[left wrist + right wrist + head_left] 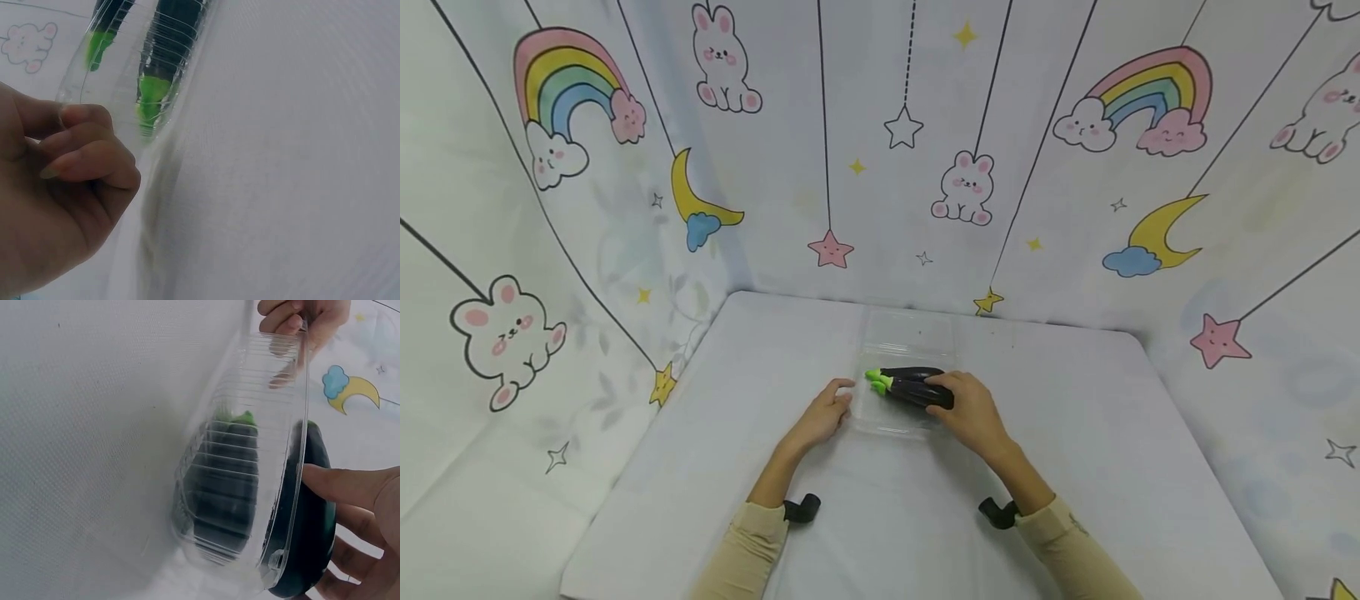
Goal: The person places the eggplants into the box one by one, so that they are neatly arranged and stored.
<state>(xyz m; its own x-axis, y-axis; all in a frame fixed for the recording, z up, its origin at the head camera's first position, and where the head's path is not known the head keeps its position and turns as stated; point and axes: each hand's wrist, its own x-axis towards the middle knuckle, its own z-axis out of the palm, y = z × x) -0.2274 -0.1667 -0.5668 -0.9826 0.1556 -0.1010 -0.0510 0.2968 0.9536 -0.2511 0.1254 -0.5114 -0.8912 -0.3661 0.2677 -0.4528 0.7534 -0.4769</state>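
A clear plastic clamshell box (895, 431) stands on the white table. My left hand (822, 418) pinches its left rim between thumb and curled fingers, as the left wrist view shows. Inside the box lies a dark purple eggplant (225, 481) with a green stem, seen through the ribbed wall in the right wrist view. My right hand (973, 412) grips another eggplant (315, 519) by its thick end, thumb on one side and fingers on the other. This one is level with the box rim, above the lower eggplant. Both green stems point toward my left hand.
The box's clear lid (910, 331) lies folded open at the back, toward the patterned curtain (880, 192). White table (1075, 433) surface extends to both sides. A black strap mount (997, 512) sits at each wrist.
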